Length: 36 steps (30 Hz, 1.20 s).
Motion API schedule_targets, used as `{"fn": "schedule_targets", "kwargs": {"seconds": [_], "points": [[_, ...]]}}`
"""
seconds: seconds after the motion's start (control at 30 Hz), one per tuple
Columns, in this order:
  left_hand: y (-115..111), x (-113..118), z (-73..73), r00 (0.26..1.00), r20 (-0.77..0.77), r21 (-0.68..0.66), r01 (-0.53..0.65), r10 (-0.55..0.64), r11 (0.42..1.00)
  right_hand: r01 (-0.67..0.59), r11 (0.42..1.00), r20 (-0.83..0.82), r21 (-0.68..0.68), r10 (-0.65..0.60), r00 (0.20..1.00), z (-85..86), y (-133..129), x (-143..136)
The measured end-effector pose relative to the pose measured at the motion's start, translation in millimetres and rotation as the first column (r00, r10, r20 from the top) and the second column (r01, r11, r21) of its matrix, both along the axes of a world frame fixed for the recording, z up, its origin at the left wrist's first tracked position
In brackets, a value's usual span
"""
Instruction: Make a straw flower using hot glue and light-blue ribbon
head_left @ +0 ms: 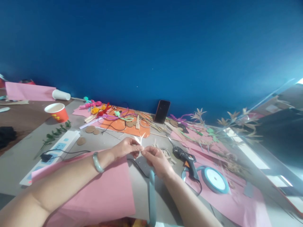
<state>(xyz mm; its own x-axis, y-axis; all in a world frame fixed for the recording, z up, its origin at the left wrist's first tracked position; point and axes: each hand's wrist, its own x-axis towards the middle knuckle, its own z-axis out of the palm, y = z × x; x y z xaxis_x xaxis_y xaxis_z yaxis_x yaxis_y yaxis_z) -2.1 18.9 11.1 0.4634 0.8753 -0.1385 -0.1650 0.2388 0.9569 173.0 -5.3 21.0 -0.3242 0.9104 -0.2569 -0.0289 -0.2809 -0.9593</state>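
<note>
In the middle of the head view, my left hand, with a pale green bangle on its wrist, meets my right hand fingertip to fingertip. Both pinch a small pale piece with pointed, petal-like strips, which fan upward from between the fingers. Its lower end is hidden by the fingertips. From beneath my right hand a grey-blue ribbon runs down to the table's near edge; whether the hand grips it I cannot tell. Right of this hand lies a black glue gun.
Pink paper lies below my left forearm, beside a power strip. A ribbon spool rests at right. An upright phone stands near the blue wall. Farther left are a red paper cup and orange paper under coloured craft scraps.
</note>
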Motion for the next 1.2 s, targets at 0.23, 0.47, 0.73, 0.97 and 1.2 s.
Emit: {"fn": "schedule_targets", "kwargs": {"seconds": [0.23,0.47,0.73,0.97,1.2], "points": [[0.0,-5.0,1.2,0.985,0.102,0.015,0.139,-0.14,0.99,0.053,0.999,-0.069,-0.001,-0.053,0.996,0.6,0.1,0.1],[-0.1,-1.1,-2.5,0.993,0.082,0.106,0.08,-0.088,0.991,0.064,0.997,0.021,0.053,-0.065,0.998,0.7,-1.4,-3.7],[3.6,1.5,-6.1,0.998,-0.037,0.102,-0.051,0.055,0.994,0.048,0.975,0.266,0.215,-0.106,0.958,-1.6,1.2,-1.1],[5.1,2.5,-4.8,0.978,-0.169,0.201,-0.084,0.119,0.976,-0.002,0.963,0.369,0.268,-0.1,0.924,0.3,4.4,1.1],[5.5,1.4,-2.2,0.947,-0.28,0.235,-0.095,0.161,0.967,0.024,0.891,0.391,0.453,-0.222,0.893,-6.5,8.1,-0.9]]}}
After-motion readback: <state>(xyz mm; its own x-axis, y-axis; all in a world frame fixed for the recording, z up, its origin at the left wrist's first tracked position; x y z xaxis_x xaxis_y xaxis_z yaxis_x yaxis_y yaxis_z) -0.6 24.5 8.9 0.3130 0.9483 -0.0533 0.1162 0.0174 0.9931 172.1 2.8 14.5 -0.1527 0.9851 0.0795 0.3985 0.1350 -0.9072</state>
